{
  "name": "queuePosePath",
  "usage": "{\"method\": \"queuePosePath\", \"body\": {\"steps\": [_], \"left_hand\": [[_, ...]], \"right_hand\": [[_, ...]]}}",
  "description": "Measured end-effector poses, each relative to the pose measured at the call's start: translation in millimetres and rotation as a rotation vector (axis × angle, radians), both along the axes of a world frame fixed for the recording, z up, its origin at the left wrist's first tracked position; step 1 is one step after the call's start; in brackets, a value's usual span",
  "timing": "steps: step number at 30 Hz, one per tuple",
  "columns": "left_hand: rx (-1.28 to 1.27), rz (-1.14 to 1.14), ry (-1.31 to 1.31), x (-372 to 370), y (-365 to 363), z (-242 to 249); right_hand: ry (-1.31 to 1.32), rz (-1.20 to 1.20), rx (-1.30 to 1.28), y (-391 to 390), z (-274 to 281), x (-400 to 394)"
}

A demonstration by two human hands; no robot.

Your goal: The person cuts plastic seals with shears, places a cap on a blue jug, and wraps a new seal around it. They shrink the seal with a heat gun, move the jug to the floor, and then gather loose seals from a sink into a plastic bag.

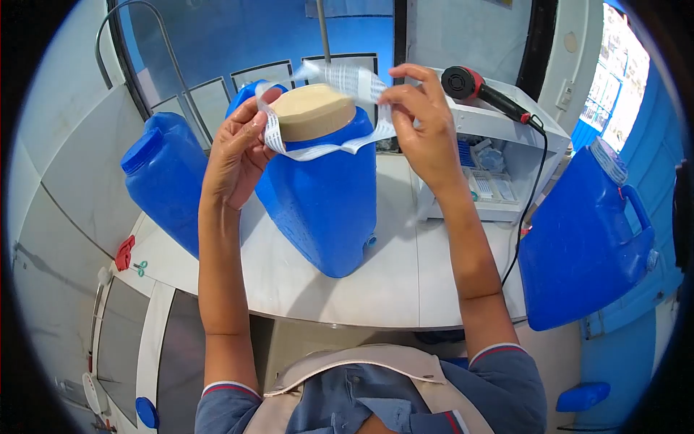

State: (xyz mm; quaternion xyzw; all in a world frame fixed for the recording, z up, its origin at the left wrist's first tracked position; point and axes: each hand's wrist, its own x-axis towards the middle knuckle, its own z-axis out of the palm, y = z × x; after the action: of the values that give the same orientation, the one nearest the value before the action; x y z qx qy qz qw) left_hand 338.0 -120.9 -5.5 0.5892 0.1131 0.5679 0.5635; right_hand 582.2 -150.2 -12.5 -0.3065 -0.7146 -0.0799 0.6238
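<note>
A blue plastic jug (318,202) stands upright on the white counter, topped by a wide beige cap (318,116). A printed white plastic shrink band (316,152) forms an open loop around the cap, and its far side is blurred. Pinched between the fingers of my left hand (242,148) is the band's left side. My right hand (426,126) has thumb and fingers closed on the right side of the loop. The front of the band hangs just below the cap.
Other blue jugs stand at the left (166,166) and right (578,239). A black and red heat gun (484,94) lies on a white shelf unit (499,202), its cord trailing down. Small green scissors (140,268) and a red scrap (124,252) lie at the counter's left.
</note>
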Motion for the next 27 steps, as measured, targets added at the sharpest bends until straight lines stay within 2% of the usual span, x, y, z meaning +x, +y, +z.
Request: {"method": "queuePosePath", "body": {"steps": [2, 4, 6, 7, 8, 10, 12, 13, 16, 18, 22, 24, 25, 27], "left_hand": [[-0.026, 0.044, 0.011, -5.4, 7.5, -5.6], [-0.053, 0.176, -0.022, -2.3, 7.6, -7.2], [-0.059, 0.240, -0.026, -0.6, 8.1, -9.8], [-0.002, 0.311, -0.002, -0.9, 12.6, -13.5], [0.056, 0.382, 0.024, -1.4, 16.5, -16.1], [0.013, 0.374, -0.024, 2.0, 17.1, -16.2], [0.067, 0.496, 0.031, 4.1, 13.1, -16.3], [0.067, 0.495, 0.031, 6.5, 11.3, -15.4], [0.042, 0.470, 0.020, 8.9, 9.8, -13.0], [0.114, 0.520, 0.058, 7.3, 18.2, -16.8], [0.119, 0.584, 0.089, 8.6, 23.2, -20.9], [0.205, 0.754, 0.161, 10.7, 19.0, -23.4], [0.206, 0.756, 0.162, 11.4, 19.1, -24.6], [0.543, 1.030, 0.275, 12.6, 21.1, -29.4]], "right_hand": [[-0.187, -0.215, 0.026, 1.9, 6.3, -11.0], [-0.192, -0.177, 0.006, 11.5, 8.3, -13.4], [-0.086, -0.136, -0.203, 18.5, 11.9, -16.6], [-0.088, -0.137, -0.204, 23.7, 13.5, -17.0], [-0.055, -0.084, -0.207, 29.8, 14.8, -17.3], [-0.023, -0.031, -0.204, 35.7, 20.0, -17.1], [0.007, 0.192, -0.298, 37.6, 25.2, -11.0], [0.007, 0.191, -0.299, 39.1, 26.1, -6.0], [-0.127, 0.269, -0.256, 39.3, 29.8, -0.5], [-0.207, -0.023, -0.324, 36.8, 30.2, -3.0], [-0.309, -0.078, -0.243, 57.7, 25.4, -11.6], [-0.349, -0.067, -0.289, 60.9, 26.0, -14.6], [-0.349, -0.065, -0.289, 61.9, 26.1, -15.0], [-0.322, 0.031, -0.333, 66.2, 27.6, -15.4]]}}
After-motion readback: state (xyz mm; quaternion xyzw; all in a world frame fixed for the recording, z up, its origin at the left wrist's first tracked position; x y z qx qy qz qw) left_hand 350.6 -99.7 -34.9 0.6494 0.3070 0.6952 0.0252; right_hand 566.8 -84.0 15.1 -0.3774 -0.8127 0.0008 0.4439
